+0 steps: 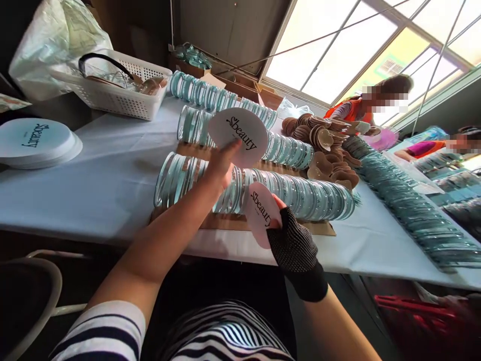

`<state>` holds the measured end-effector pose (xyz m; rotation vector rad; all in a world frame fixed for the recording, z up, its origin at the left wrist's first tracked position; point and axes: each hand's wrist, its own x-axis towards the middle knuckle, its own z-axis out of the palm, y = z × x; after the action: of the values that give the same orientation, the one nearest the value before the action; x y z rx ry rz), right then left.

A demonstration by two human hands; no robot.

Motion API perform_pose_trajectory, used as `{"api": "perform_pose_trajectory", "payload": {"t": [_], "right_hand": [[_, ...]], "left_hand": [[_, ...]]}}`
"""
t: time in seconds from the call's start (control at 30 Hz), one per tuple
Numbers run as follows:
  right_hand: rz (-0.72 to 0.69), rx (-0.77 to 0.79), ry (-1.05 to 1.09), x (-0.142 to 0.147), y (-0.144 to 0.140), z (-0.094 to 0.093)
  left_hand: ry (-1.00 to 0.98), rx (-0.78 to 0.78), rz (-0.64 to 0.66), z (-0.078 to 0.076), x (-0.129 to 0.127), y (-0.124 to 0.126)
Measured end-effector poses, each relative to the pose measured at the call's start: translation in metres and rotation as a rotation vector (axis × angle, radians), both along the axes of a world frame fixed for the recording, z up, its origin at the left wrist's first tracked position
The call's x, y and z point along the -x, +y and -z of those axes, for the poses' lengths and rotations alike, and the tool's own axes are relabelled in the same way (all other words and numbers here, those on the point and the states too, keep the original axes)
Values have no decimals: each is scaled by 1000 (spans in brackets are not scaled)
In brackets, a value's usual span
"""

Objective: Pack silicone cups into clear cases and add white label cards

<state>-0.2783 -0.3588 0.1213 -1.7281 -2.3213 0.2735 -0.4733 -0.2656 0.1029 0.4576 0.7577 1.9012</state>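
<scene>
My bare left hand (224,163) is closed on a white oval card (240,133) printed with "beauty" lettering, raised over the rows of discs. Lower and to the right, my right hand (295,243), in a black fingerless glove, pinches a second white card (259,213) with the same print by its edge. Behind both cards, round glass-like discs (311,195) stand on edge in a long row on a cardboard strip (221,221). Farther back is another row of discs (191,125). A stack of printed oval cards (35,140) lies at the far left.
A white basket (112,100) with clear and brown items stands at the back left of the covered table (112,170). Brown curved pieces (317,133) are heaped behind the discs. A slanting row of discs (406,205) runs along the right. Two people (347,108) are beyond.
</scene>
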Motion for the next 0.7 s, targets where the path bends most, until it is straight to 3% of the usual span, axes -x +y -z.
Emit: {"api": "perform_pose_trajectory", "payload": {"t": [0.2, 0.43, 0.7], "right_hand": [[-127, -4, -85, 36, 27, 20], [-114, -6, 304, 9, 34, 38], [-211, -23, -131, 39, 39, 39]], "left_hand": [[9, 20, -21, 1, -3, -2], [-1, 10, -10, 5, -3, -1], [-39, 26, 19, 6, 0, 3]]}}
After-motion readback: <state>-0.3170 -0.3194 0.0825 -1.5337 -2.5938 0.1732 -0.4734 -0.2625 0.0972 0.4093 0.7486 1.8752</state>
